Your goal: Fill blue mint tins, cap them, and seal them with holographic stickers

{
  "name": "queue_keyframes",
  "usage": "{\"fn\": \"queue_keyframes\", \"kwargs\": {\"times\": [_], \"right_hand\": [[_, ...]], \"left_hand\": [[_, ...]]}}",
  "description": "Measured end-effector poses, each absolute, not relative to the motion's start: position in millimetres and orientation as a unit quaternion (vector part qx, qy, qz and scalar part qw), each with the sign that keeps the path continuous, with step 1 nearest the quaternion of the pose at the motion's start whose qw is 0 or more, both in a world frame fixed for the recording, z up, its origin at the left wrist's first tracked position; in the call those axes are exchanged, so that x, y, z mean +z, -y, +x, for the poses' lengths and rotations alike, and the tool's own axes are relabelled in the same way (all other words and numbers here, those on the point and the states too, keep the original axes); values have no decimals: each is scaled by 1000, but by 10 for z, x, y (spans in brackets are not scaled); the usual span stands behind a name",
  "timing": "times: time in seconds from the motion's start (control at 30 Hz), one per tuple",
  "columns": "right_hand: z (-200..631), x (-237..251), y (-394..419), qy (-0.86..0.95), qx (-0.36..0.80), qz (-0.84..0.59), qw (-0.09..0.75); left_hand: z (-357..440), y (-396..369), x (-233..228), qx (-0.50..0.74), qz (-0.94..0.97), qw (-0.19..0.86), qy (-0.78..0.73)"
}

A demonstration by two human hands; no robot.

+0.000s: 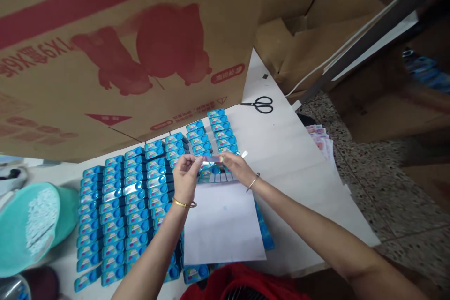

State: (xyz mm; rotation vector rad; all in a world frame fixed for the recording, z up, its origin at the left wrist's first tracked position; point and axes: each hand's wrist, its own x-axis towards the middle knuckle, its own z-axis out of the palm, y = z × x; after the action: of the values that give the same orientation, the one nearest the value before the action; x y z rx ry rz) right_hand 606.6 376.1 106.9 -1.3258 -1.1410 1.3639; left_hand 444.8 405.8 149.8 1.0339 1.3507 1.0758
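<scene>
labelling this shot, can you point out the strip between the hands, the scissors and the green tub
Strip [212, 159]: head view, middle of its visible length
Scissors [255, 104]: head view, where blades and handles meet
Green tub [68, 206]: head view, outer wall, picture's right side

We wear a thin gold-coloured bangle [183, 204] behind our left hand [187, 173], a silver-coloured bangle [253, 182] behind our right hand [237, 167], and a red garment [237, 283].

On table [281, 173] | tub [66, 208] left | packs [138, 217] alongside — carton [116, 56] behind | scissors [263, 104] (right of carton)
</scene>
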Motion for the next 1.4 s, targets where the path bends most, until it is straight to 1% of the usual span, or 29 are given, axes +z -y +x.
{"fn": "queue_keyframes", "kwargs": {"times": [0.17,0.27,0.4,0.53,0.7,0.83,1.0,1.17,1.23,1.3,1.4], "right_hand": [[6210,1176,-4021,411,503,-556,519],[6454,1146,-4384,457,455,-573,505],[6787,955,-5007,513,390,-634,427],[6958,677,-5503,529,330,-714,318],[7004,431,-5763,559,276,-753,212],[7013,326,-5838,583,258,-748,182],[7014,214,-5897,587,259,-743,189],[6982,51,-5899,562,279,-745,226],[6952,-49,-5866,529,294,-752,262],[6912,-161,-5801,501,299,-746,321],[6854,-301,-5651,533,292,-685,402]], "left_hand": [[4676,-4382,1466,423,447,557,-558],[4845,-4756,1396,413,469,556,-548],[5111,-5407,1103,417,498,517,-558],[5333,-5930,737,364,531,444,-624],[5471,-6140,538,247,590,307,-705],[5521,-6141,498,184,607,258,-728],[5532,-6159,400,170,629,233,-722],[5516,-6176,357,156,661,214,-702],[5504,-6202,372,150,653,207,-713],[5479,-6244,387,136,638,207,-729],[5427,-6308,384,102,616,233,-746]]}}
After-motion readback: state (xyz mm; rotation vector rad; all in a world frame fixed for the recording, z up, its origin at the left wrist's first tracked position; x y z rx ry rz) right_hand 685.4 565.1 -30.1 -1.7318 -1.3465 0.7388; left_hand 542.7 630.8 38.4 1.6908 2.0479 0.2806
